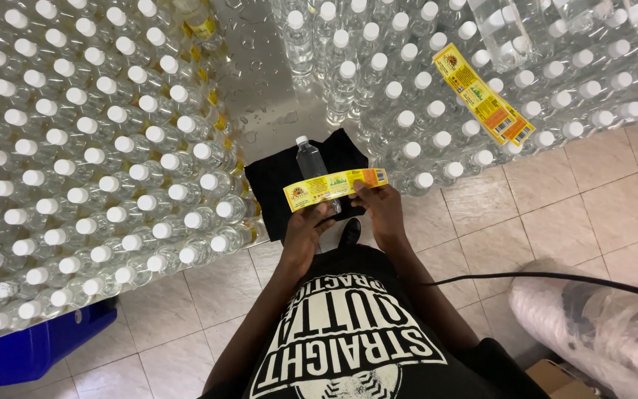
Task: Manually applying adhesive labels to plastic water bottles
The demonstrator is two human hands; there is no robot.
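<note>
A long yellow paper label point(336, 186) is pinched at both ends, left hand point(306, 229) and right hand point(379, 208), stretched crosswise over the clear white-capped plastic bottle point(313, 164) lying lengthwise on black cloth point(275, 185).

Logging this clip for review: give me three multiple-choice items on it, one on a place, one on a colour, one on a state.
1. Where does the clear bottle lie?
A. on a black cloth
B. on the floor tiles
C. in a blue crate

2. What colour are the bottle caps?
A. red
B. white
C. green

3. How is the yellow label held?
A. crumpled in one fist
B. stretched between both hands
C. stuck flat on the table

Answers: 1 A, cloth shows beneath it; 2 B, every cap is white; 3 B, left hand and right hand each pinch an end.
</note>
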